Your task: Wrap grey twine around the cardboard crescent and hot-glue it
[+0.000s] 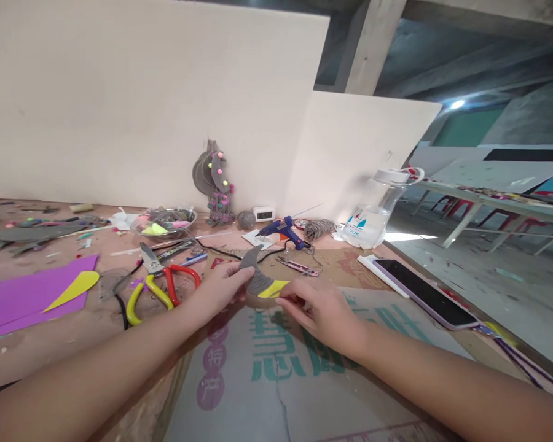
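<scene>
The person's left hand [223, 285] is clamped on the grey, cord-wrapped part of a crescent-shaped piece [257, 279], with some of the hand hidden beneath it. The right hand [327, 310] pinches the piece's other end, where a yellow strip [273, 288] shows beside the grey wrapping. The piece sits between the 2 hands, over a cardboard sheet [239, 417] printed with green and pink characters; whether it touches the sheet, the viewer cannot tell. Beyond it, a blue glue gun [282, 229] lies near a bundle of grey cord [319, 229], a ball of grey yarn [246, 219] and a small white digital clock [264, 213]. To the left of the hands are a cutting tool [151, 291] with yellow and red handles, purple sheets [27, 294] with a yellow cutout [74, 291] on top, and a clear bowl [179, 232] of colourful bits. To the right lie a phone [419, 291] and, farther back, a clear water bottle [366, 222]. A grey ornament [203, 175] dotted with coloured balls stands upright by a white board [142, 92].
</scene>
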The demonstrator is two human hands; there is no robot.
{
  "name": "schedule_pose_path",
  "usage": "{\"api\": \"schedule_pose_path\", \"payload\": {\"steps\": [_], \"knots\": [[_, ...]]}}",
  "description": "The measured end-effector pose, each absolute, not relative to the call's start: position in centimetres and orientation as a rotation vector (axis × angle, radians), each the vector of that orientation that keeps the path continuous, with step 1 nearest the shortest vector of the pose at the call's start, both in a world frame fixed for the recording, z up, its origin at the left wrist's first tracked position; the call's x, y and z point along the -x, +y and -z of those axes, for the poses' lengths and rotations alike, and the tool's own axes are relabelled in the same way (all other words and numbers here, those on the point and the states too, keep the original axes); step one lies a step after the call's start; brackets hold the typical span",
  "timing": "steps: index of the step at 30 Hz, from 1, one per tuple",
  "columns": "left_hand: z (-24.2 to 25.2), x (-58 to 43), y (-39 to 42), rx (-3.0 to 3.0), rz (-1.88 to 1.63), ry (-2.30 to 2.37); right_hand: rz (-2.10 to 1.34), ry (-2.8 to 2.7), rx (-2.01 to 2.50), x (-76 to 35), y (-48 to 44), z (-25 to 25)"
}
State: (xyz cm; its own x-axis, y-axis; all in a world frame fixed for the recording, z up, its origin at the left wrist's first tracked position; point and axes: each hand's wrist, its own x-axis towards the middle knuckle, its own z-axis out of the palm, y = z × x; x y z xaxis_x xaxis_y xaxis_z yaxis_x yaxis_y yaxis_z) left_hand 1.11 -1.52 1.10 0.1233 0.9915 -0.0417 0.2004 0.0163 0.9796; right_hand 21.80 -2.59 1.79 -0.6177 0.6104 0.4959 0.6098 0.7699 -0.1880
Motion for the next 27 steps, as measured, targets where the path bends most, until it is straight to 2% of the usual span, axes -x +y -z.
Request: {"api": "schedule_pose_path", "payload": {"steps": [4,12,20,23,27], "knots": [[-0.7,-1.2,-1.4,-1.328,-1.069,1.193,-0.267,-2.211,1.110,-21.7,-2.3,-1.8],[-0.7,-1.2,-1.2,-1.304,-1.122,1.136,-0.479,-2.002,1.144,-21.9,-0.6,-1.7],[-1.3,-1.5,-1.6,-1.176,-1.175,1.126,-1.138,-2.041,1.075,-21.9,-0.8,-2.2],[-1.1,-1.6,-1.5,-1.149,-1.171,1.118,-1.075,-2.053,1.073,-22.1,-0.9,-3.7],[-0.9,-1.5,-1.4,-1.223,-1.126,1.106,-0.680,-2.008,1.160,-23.8,1.1,-5.4]]}}
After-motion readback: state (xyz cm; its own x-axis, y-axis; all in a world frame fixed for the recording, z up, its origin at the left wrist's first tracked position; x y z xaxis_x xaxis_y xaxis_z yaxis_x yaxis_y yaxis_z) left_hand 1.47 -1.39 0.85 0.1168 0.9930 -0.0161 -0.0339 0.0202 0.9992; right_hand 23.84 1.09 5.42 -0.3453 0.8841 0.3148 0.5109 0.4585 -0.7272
